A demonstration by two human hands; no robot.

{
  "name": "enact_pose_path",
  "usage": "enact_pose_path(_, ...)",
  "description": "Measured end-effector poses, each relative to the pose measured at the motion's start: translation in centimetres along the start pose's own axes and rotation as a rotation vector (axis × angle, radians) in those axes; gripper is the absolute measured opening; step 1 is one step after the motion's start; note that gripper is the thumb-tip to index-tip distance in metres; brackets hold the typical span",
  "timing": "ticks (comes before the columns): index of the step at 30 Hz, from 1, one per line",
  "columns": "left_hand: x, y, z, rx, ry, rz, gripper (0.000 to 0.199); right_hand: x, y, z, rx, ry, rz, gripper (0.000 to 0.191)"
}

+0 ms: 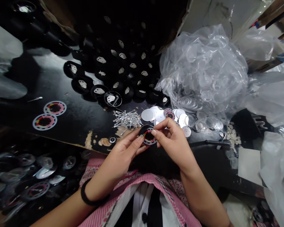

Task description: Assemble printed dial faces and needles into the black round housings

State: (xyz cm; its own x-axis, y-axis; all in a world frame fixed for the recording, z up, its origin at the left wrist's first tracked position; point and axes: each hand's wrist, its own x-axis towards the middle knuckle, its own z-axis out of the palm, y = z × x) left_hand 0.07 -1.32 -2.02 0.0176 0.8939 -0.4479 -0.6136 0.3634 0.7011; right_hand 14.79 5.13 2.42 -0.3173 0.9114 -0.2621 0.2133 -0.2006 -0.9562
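Note:
Between my two hands, close to the table's front edge, is a small round gauge with a black dial marked in red, white and yellow. My left hand is closed around its left side, thumb on the rim. The thumb and fingers of my right hand grip its right side, the thumb at the dial's edge. Just beyond lies a heap of small white pointers. Behind my right hand are loose printed dials and plain white discs, partly hidden by the fingers.
Rows of black gauge cases stand at the back. A big clear plastic bag spills clear discs on the right. Two printed dials lie left. A black-handled tool lies right. Several finished-looking gauges are below the table, left.

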Motion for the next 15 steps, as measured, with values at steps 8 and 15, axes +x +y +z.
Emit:
enact_pose_path(8, -0.05, -0.24, 0.04, -0.014, -0.006, 0.029, 0.025, 0.25, 0.19, -0.21, 0.013, -0.007, 0.006, 0.014)
enact_pose_path(15, 0.32, -0.44, -0.55, 0.055, -0.038, 0.037, 0.025, 0.24, 0.26, -0.44, -0.025, -0.036, 0.000, 0.015)
